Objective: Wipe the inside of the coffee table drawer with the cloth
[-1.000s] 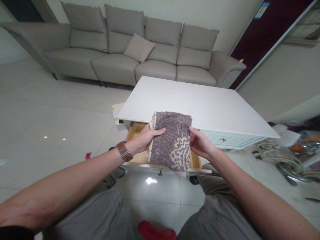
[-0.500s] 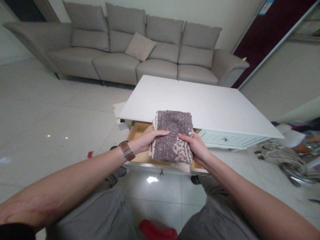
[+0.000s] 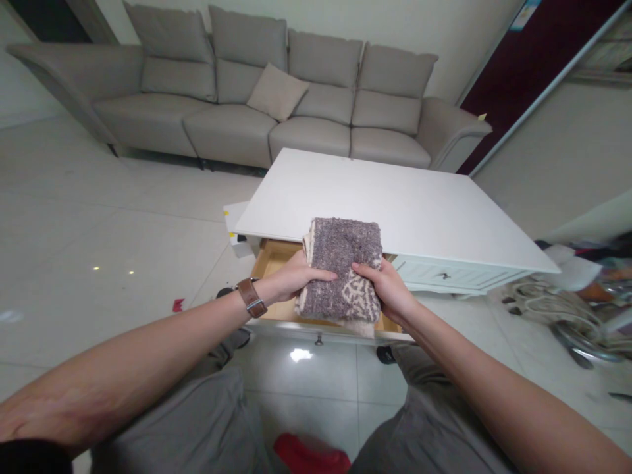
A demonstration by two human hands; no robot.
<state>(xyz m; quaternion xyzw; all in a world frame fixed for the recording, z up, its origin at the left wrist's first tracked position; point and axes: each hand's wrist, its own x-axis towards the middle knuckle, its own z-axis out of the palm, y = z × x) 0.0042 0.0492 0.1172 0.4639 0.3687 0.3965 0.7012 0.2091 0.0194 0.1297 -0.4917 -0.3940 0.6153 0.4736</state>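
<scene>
Gripping a folded cloth [image 3: 340, 250] with both hands, a person faces a white coffee table [image 3: 419, 204] whose near drawer [image 3: 271, 258] is pulled out. From where I stand, the cloth looks thick, brownish grey, with a cream pattern towards its lower right corner and cream edges along the left. It is held above the drawer, overlapping the table's near edge in view. The left hand [image 3: 301, 273] clasps its left side, thumb flat on top; the right hand [image 3: 385, 283] clasps the right side likewise, thumb reaching inward. A brown strap [image 3: 251, 297] circles the left wrist.

Folding looks mostly done, I judge: the cloth makes a compact, layered bundle, though a pale flap [image 3: 363, 328] pokes out below. It is not set down yet, and the drawer stands open. The underside and most fingers are hidden, so I cannot tell how neatly the layers meet there. Behind the table is a grey sofa [image 3: 227, 135]; something red [image 3: 311, 454] shows between the person's grey-trousered legs [image 3: 197, 415].
</scene>
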